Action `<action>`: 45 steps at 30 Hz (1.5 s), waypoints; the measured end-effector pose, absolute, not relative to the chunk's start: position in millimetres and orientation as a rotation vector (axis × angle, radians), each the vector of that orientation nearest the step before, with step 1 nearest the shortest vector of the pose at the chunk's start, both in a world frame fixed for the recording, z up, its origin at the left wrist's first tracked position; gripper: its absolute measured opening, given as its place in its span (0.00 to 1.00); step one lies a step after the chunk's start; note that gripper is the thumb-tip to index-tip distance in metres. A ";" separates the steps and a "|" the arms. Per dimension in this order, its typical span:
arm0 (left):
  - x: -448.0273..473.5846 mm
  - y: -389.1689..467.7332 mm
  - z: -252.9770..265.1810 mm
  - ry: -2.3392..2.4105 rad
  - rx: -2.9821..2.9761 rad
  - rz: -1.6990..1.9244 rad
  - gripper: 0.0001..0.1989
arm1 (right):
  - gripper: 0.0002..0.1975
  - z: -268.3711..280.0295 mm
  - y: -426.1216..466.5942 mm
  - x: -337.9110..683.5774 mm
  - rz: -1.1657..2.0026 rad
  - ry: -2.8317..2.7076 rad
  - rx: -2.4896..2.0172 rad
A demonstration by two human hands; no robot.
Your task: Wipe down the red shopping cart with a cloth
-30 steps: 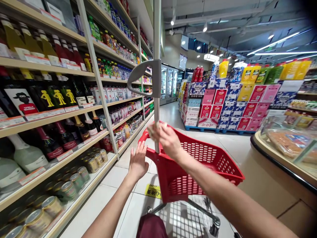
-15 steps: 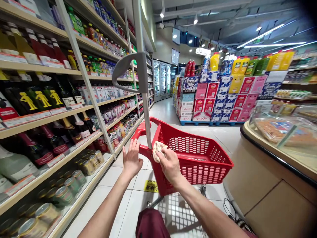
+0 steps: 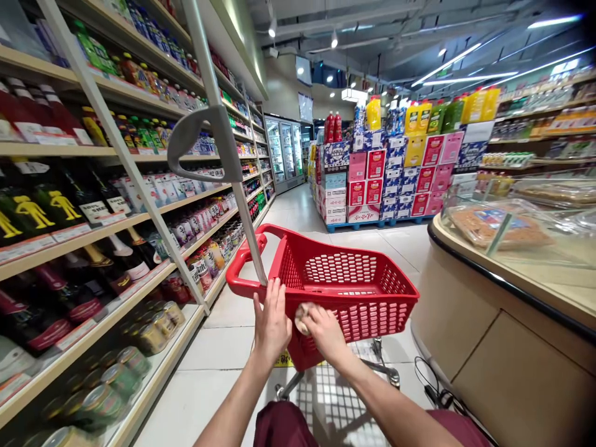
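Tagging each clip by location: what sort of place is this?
A supermarket aisle: shelves of bottles with price strips, a red shopping cart under both hands, and stacked boxed goods ahead.

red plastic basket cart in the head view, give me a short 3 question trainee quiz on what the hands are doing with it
1. True or false: the left hand lies flat against the near wall of the red perforated plastic basket cart.
2. What does the right hand press against the basket? A) a crumpled pale cloth B) a glass bottle C) a price tag
3. Fill in: the tall grey metal handle pole rises from the basket's ____ corner, on the side of the bottle shelves.

Key
1. True.
2. A: the crumpled pale cloth is bunched under the right hand's fingers, against the near wall.
3. Near left.
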State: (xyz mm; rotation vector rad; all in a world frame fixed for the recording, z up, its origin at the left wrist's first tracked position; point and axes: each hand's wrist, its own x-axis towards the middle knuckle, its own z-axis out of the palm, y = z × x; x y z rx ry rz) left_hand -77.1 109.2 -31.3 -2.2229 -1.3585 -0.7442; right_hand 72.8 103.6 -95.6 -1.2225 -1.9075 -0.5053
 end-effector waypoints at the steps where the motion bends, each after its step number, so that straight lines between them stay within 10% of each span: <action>1: -74.0 109.0 -35.0 -1.361 -2.241 -0.692 0.32 | 0.09 -102.6 100.8 76.7 -0.501 -1.930 -1.227; 45: 5.0 141.6 -54.0 -1.401 -2.415 -0.224 0.35 | 0.10 -146.1 86.7 233.9 -0.474 -1.650 -1.638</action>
